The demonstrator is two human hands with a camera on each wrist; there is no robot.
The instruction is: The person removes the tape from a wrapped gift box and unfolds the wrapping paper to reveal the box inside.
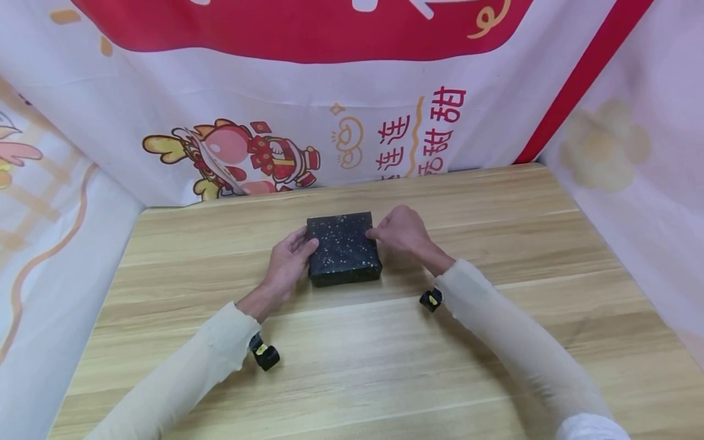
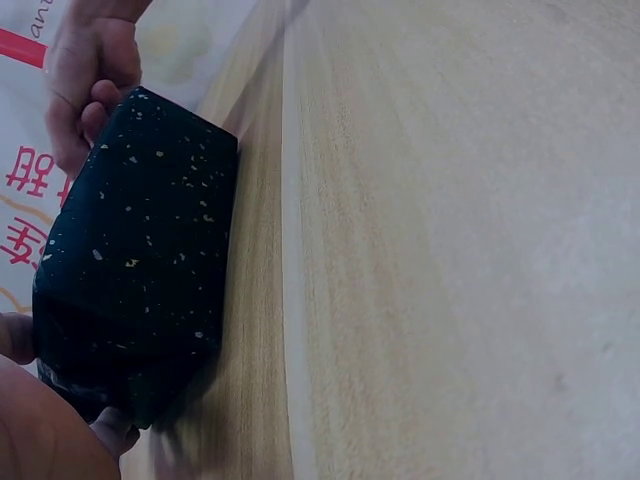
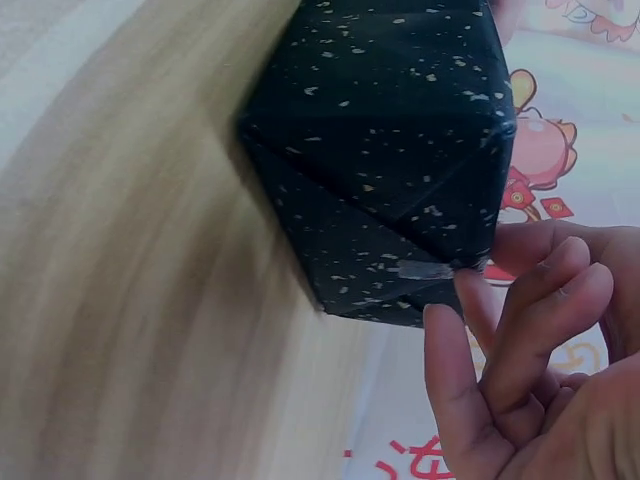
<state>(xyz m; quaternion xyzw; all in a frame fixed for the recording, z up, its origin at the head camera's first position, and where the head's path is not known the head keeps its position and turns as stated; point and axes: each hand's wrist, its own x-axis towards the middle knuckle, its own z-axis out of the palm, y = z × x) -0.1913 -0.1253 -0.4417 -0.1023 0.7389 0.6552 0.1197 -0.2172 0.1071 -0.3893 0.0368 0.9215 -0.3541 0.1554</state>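
A box wrapped in dark paper with white and gold flecks (image 1: 342, 244) lies on the wooden table, its folded end (image 3: 350, 215) showing in the right wrist view. A short strip of clear tape (image 3: 424, 270) sticks across the folds there. My left hand (image 1: 287, 260) grips the box's left end, thumb on top and fingers around the far side. At the opposite end my right hand (image 1: 405, 231) pinches the edge, its thumb on the upper surface and a fingertip by the tape. The other fingers of that hand are bent, off the paper.
The wood-grain table (image 1: 352, 360) stretches around the box on all sides. Behind it hangs a printed cloth (image 1: 308, 91) with red lettering and a cartoon figure. White cloth sides (image 1: 632, 201) flank the table. A small black device (image 1: 265, 354) sits at the left wrist.
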